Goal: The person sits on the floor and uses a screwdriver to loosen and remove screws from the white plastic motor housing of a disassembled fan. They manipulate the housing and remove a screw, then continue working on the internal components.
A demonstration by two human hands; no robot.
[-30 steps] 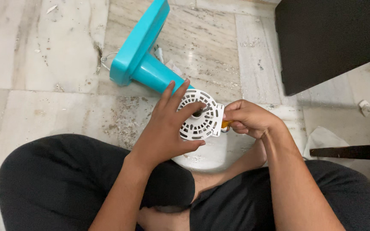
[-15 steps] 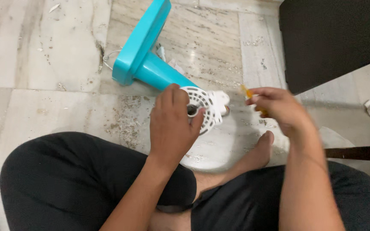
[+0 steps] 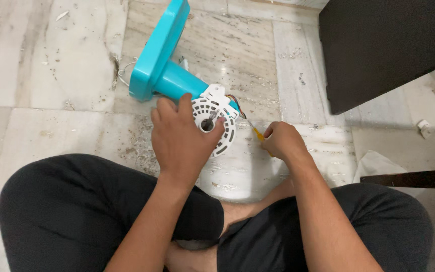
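Marble floor (image 3: 51, 65) | left hand (image 3: 179, 143) grip closed over white motor housing (image 3: 217, 121) | right hand (image 3: 283, 142) grip closed on screwdriver (image 3: 256, 132)

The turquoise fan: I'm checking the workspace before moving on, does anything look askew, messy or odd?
Yes. The turquoise fan lies tipped on its side on the marble floor, base on edge. Its white vented cover sits under the left hand. Dark specks litter the tiles around it.

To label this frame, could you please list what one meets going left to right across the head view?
Teal fan base → left hand → white motor cover → screwdriver → right hand → dark cabinet.
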